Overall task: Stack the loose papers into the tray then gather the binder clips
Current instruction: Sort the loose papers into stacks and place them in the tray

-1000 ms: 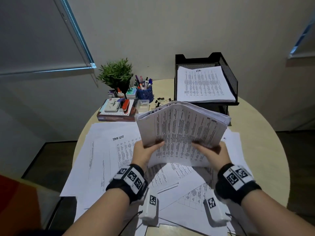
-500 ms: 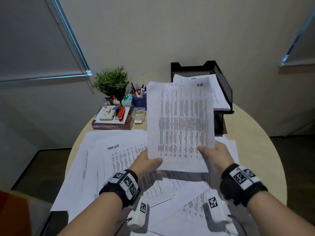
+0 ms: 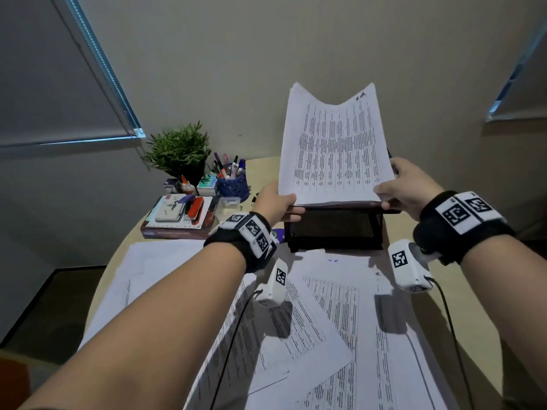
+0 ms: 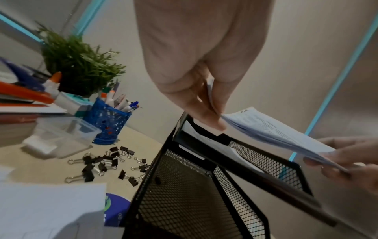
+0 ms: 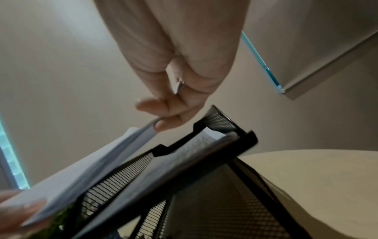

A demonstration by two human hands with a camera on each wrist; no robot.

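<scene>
Both hands hold a sheaf of papers (image 3: 334,149) by its near corners, above the black mesh tray (image 3: 334,229) at the back of the round desk (image 3: 124,247). The left hand (image 3: 273,202) pinches the near left corner, thumb on top and fingers under; the right hand (image 3: 405,184) pinches the near right corner the same way. The sheaf tilts up, far edge raised and sagging in the middle; its near edge seems to lie just over the tray's front rim, though contact is unclear. More paper already lies in the tray. Loose sheets (image 3: 325,321) cover the near desk. Black binder clips (image 4: 108,163) lie scattered left of the tray, near a blue pen cup (image 3: 232,184) and a potted plant (image 3: 179,150)
</scene>
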